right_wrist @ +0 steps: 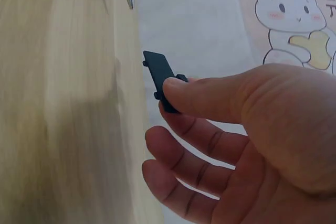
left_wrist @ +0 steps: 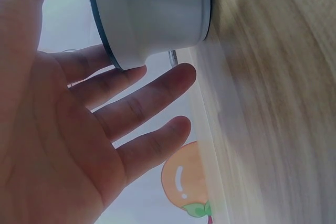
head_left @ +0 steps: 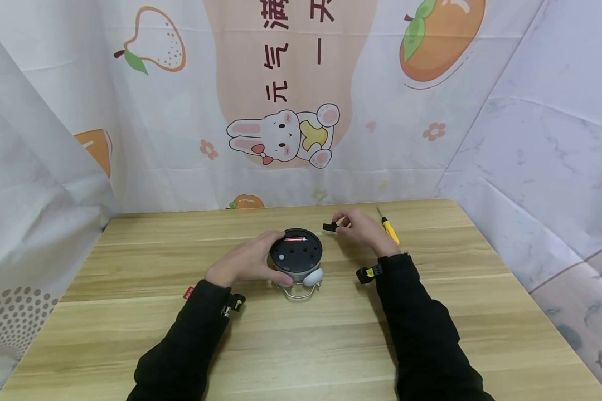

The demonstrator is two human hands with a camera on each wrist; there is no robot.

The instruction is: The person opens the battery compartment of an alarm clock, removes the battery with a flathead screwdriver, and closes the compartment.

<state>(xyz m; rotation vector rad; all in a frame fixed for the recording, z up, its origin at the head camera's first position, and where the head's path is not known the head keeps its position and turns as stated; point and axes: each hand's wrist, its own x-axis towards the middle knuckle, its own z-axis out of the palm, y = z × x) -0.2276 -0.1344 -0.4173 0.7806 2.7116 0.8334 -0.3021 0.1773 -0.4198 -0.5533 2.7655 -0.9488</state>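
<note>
Head view: fabric backdrop (head_left: pixel 165 128), pale, printed with fruit and a cartoon rabbit; hung behind and at either flank. Surface (head_left: pixel 306 345), light wood grain. Left hand (head_left: pixel 251 257), wrapped about the left side of the alarm clock (head_left: pixel 297 262), thumb to the near side, fingertips at the far rim; in the left wrist view, lower two fingers splayed, apparently clear of the clock. Right hand (head_left: pixel 361 228), right of the clock and slightly farther off; pinching the battery cover (right_wrist: pixel 159 74) between thumb and forefinger, remaining fingers loosely bent. Alarm clock, black back uppermost, between the two hands and touching the left only; wire handle (head_left: pixel 299 297) and rounded bell (head_left: pixel 313 277) toward the near side. Screwdriver (head_left: pixel 390 230), yellow grip, slim shaft pointing away; on the surface just right of the right hand. Battery (head_left: pixel 295 239), red, single, exposed in the far part of the clock's back, long axis left to right. Battery cover, black, flat, tabbed along the edge toward the surface; raised, apart from the clock. Key relation, by judgement: battery to the left of the cover and a little nearer the body, long axes roughly parallel; left hand closer to the battery, cover in the right alone.
</note>
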